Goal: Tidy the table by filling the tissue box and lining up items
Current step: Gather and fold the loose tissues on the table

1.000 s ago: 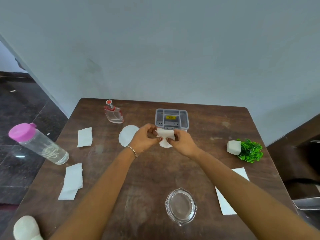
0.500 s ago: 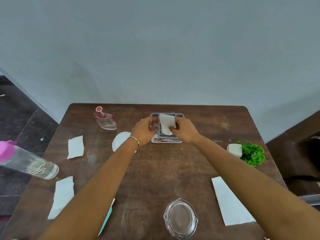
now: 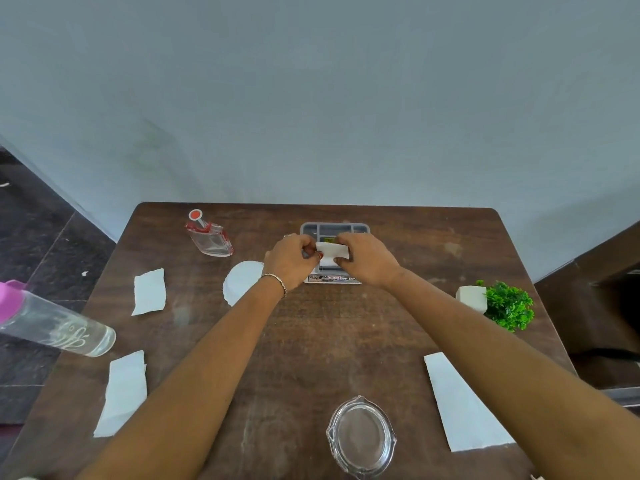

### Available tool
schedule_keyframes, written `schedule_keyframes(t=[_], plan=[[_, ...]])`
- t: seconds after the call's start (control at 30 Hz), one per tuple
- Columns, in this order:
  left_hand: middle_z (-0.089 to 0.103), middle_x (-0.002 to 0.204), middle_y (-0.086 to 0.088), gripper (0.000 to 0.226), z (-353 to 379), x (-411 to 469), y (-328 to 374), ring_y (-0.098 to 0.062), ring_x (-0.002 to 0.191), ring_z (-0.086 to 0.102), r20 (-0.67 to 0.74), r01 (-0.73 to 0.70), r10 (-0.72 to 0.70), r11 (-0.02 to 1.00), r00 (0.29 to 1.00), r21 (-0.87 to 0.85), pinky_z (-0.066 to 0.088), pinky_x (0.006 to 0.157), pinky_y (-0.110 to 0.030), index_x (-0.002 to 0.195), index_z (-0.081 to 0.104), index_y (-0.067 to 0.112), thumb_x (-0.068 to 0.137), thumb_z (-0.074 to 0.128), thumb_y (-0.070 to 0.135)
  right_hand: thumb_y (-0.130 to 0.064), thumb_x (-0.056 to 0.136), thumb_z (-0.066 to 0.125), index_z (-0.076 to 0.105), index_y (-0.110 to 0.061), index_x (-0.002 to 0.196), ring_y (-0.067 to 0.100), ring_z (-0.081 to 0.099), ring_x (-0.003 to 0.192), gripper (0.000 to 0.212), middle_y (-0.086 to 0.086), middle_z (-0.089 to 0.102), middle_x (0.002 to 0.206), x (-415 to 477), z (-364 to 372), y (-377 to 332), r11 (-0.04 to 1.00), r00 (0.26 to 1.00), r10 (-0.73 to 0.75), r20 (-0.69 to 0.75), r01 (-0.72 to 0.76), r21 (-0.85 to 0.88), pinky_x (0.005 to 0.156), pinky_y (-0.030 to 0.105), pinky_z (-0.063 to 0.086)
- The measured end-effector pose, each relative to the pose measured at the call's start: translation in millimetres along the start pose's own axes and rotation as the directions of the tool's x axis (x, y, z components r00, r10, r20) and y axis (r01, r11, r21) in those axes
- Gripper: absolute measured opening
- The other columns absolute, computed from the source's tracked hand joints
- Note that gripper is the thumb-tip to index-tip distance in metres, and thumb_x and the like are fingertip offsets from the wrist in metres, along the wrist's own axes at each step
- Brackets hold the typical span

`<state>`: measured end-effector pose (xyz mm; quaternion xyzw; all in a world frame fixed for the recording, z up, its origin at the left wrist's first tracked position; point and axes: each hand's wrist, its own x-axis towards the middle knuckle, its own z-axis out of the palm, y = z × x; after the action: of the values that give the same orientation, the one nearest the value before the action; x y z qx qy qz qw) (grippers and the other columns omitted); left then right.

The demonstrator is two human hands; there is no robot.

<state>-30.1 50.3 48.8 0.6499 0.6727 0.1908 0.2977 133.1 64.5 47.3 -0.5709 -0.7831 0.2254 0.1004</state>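
Observation:
A grey plastic box (image 3: 334, 228) with compartments sits at the table's far middle, partly hidden by my hands. My left hand (image 3: 289, 261) and my right hand (image 3: 369, 259) both pinch a small folded white tissue (image 3: 332, 251) just above the box's near half. Loose white tissues lie around: one (image 3: 149, 292) at the left, one (image 3: 123, 393) at the near left, a long one (image 3: 464, 403) at the near right. A round white paper (image 3: 242, 281) lies by my left wrist.
A clear bottle with a red stopper (image 3: 209, 235) lies at the far left. A pink-capped clear bottle (image 3: 52, 325) overhangs the left edge. A glass dish (image 3: 360, 441) sits near the front. A small green plant in a white pot (image 3: 495, 303) lies on its side at the right.
My hands have lowered the tissue from upright to flat over the box and pressed closer together. The view has shifted slightly.

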Motion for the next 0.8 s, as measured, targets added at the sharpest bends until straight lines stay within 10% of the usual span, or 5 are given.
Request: schedule_keyframes(t=[0.8], plan=[[0.066,0.105,-0.002,0.018,3.6,-0.1,2.9,-0.022,0.097,0.060,0.038,0.029,-0.030,0.999,0.999,0.040,0.048,0.096,-0.049,0.098,0.071,0.024,0.083,0.067,0.033,-0.035,0.092,0.056,0.066,-0.023,0.110,0.024,0.045,0.121,0.024,0.003,0.053,0.124,-9.1,1.3,7.1,0.960,0.999,0.005,-0.037,-0.015,-0.280,0.106,0.046,0.026]])
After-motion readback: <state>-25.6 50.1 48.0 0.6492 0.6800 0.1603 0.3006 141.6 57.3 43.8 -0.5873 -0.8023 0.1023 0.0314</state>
